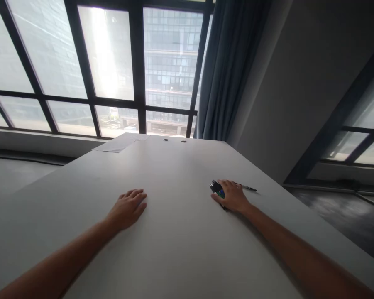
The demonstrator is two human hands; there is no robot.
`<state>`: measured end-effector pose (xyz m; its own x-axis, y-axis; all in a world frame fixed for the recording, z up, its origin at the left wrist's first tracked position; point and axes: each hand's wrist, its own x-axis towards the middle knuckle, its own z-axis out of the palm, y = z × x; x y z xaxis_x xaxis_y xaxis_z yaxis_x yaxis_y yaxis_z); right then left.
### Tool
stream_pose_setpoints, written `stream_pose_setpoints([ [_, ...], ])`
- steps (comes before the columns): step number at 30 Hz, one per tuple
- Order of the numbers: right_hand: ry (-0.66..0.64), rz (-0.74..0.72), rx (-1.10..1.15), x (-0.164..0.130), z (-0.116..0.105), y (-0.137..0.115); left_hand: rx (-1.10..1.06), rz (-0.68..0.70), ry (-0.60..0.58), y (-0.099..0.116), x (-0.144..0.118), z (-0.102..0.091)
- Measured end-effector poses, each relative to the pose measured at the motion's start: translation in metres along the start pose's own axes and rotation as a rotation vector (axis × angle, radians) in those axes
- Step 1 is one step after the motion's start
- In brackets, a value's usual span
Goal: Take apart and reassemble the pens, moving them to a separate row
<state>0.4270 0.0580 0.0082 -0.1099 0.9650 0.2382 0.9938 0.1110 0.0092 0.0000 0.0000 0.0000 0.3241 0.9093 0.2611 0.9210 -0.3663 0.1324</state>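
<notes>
My left hand point(127, 206) lies flat, palm down, on the white table point(174, 174), with nothing under it that I can see. My right hand point(232, 195) rests further right on a small dark object with blue and green colours point(217, 189), fingers curled over it. A dark pen point(248, 188) lies on the table just behind and to the right of that hand. Most of the small object is hidden under my fingers.
A sheet of paper point(118, 144) lies at the table's far left corner, with two small holes point(174, 140) near the far edge. Large windows point(112, 70) and a blue curtain point(227, 70) stand behind the table. The floor drops away right.
</notes>
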Motion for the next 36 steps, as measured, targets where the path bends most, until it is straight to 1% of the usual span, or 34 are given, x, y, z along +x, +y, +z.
stream_pose_setpoints([
  [1,0.012,-0.013,-0.01,0.003,0.001,0.013,0.001,0.0,-0.001,0.0,-0.001,0.0],
  [2,-0.005,0.038,-0.022,0.008,0.003,0.027,0.003,-0.004,-0.002,0.0,-0.002,0.0],
  [4,-0.133,0.153,-0.017,0.022,0.007,0.056,0.008,-0.018,0.0,-0.001,-0.004,0.001],
  [7,-0.271,0.127,0.04,0.044,0.011,0.09,0.011,-0.016,0.011,-0.003,-0.007,0.002],
  [9,-0.334,0.082,0.084,0.052,0.012,0.1,0.019,-0.02,0.009,-0.005,-0.008,0.003],
  [11,-0.33,0.032,0.104,0.052,0.013,0.098,0.017,-0.028,0.008,-0.004,-0.008,0.003],
  [13,-0.284,-0.012,0.107,0.048,0.014,0.088,0.009,-0.033,0.003,-0.001,-0.007,0.001],
  [15,-0.238,-0.04,0.109,0.042,0.015,0.073,0.003,-0.032,0.012,0.005,-0.005,0.0],
  [17,-0.182,-0.063,0.127,0.034,0.014,0.055,-0.001,-0.045,0.054,0.012,-0.002,0.0],
  [20,-0.111,-0.124,0.196,0.02,0.011,0.024,-0.026,0.0,0.061,0.021,0.002,0.001],
  [24,-0.12,-0.197,0.232,-0.009,0.002,-0.018,-0.037,0.053,0.035,0.026,0.001,0.001],
  [27,-0.125,-0.241,0.233,-0.03,-0.004,-0.047,-0.053,0.107,-0.026,0.027,0.002,-0.002],
  [29,-0.11,-0.244,0.252,-0.038,-0.007,-0.063,-0.085,0.172,-0.071,0.028,0.006,-0.004],
  [32,-0.096,-0.249,0.293,-0.033,-0.008,-0.08,-0.115,0.256,-0.108,0.032,0.014,-0.005],
  [34,-0.099,-0.264,0.318,-0.021,-0.006,-0.087,-0.115,0.298,-0.113,0.033,0.018,-0.003],
  [36,-0.096,-0.284,0.344,-0.004,-0.003,-0.093,-0.124,0.312,-0.103,0.034,0.021,-0.002],
])
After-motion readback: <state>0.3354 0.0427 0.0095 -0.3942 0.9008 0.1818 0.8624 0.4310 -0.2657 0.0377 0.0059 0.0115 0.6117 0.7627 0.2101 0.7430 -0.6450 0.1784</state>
